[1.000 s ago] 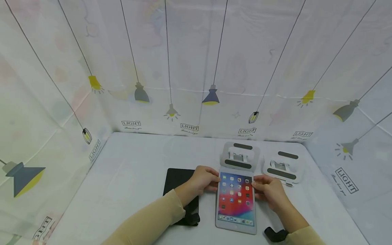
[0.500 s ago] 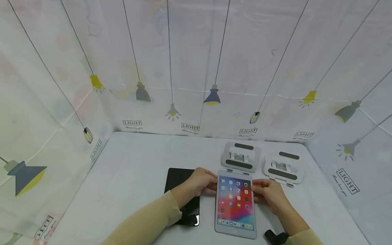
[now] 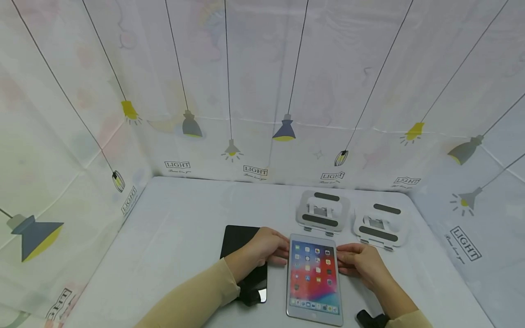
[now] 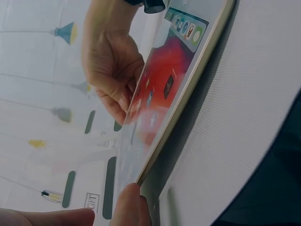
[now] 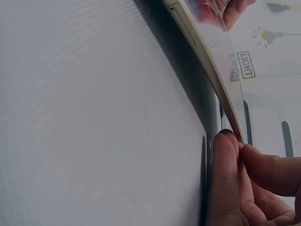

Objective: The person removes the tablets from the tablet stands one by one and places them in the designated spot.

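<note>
A white tablet [image 3: 313, 278] with a lit screen of app icons is between my two hands, low at the table's front. My left hand [image 3: 268, 246] is at its left edge. In the left wrist view the fingertips [image 4: 129, 197] touch that edge, while the thumb [image 4: 70, 217] stands off it. My right hand [image 3: 362, 262] pinches the right edge near the far end; in the right wrist view the thumb [image 5: 265, 167] is on one side and fingers [image 5: 225, 165] are beneath. A dark gap or shadow runs under the tablet's edge.
Two white folding stands with grey pads, a left one [image 3: 321, 212] and a right one [image 3: 379, 223], lie beyond the tablet. A black tablet-like slab [image 3: 239, 237] lies under my left forearm. Lamp-printed cloth [image 3: 254, 91] surrounds the white table [image 3: 184, 218].
The white tablet has come towards me, away from the left stand, whose hinged front edge now shows. Both hands moved back with it, and the left fingers have loosened from its edge.
</note>
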`<state>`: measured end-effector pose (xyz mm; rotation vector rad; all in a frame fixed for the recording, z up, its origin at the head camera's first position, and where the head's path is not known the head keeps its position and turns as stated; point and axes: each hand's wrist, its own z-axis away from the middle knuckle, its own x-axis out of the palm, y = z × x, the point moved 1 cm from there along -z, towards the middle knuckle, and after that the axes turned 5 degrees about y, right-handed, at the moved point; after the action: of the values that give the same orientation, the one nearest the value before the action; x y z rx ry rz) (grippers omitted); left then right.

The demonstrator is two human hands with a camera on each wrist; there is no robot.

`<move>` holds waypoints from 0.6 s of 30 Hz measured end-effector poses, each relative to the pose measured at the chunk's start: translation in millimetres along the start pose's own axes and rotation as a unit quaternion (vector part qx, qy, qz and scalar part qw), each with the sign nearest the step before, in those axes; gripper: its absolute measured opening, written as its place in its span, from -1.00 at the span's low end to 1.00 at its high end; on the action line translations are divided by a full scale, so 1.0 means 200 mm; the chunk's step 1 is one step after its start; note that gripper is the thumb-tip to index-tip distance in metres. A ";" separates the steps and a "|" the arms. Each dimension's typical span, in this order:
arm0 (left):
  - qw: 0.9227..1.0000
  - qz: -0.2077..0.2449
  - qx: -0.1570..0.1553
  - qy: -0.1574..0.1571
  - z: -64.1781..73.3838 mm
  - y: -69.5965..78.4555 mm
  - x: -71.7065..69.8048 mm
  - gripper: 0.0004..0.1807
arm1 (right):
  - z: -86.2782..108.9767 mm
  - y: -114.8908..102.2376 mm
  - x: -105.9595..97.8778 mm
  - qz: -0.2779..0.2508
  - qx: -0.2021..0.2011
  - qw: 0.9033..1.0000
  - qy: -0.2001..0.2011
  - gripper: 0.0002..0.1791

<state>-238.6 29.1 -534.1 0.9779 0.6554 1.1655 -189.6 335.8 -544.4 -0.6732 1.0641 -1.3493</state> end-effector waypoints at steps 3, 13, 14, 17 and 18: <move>1.000 -0.008 0.001 -0.001 0.01 0.00 -0.01 -0.84 | 0.00 0.00 0.00 -0.002 0.002 1.000 -0.008 -0.55; 1.000 -0.011 -0.001 0.003 0.02 -0.01 -0.02 -0.77 | -0.01 0.03 -0.01 -0.017 0.007 1.000 -0.014 -0.50; 1.000 -0.012 0.000 0.004 0.02 -0.01 -0.02 -0.77 | -0.01 0.03 -0.01 -0.018 0.008 1.000 -0.013 -0.50; 1.000 -0.010 -0.001 0.005 0.02 -0.01 -0.03 -0.76 | -0.01 0.02 -0.01 -0.022 0.015 1.000 -0.015 -0.49; 1.000 -0.009 -0.002 0.005 0.02 0.00 -0.03 -0.76 | 0.00 0.01 -0.02 -0.024 0.018 0.999 -0.015 -0.49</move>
<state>-236.6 22.5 -533.6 0.9620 0.6687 1.1566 -188.8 339.5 -546.5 -0.6933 1.0021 -1.3923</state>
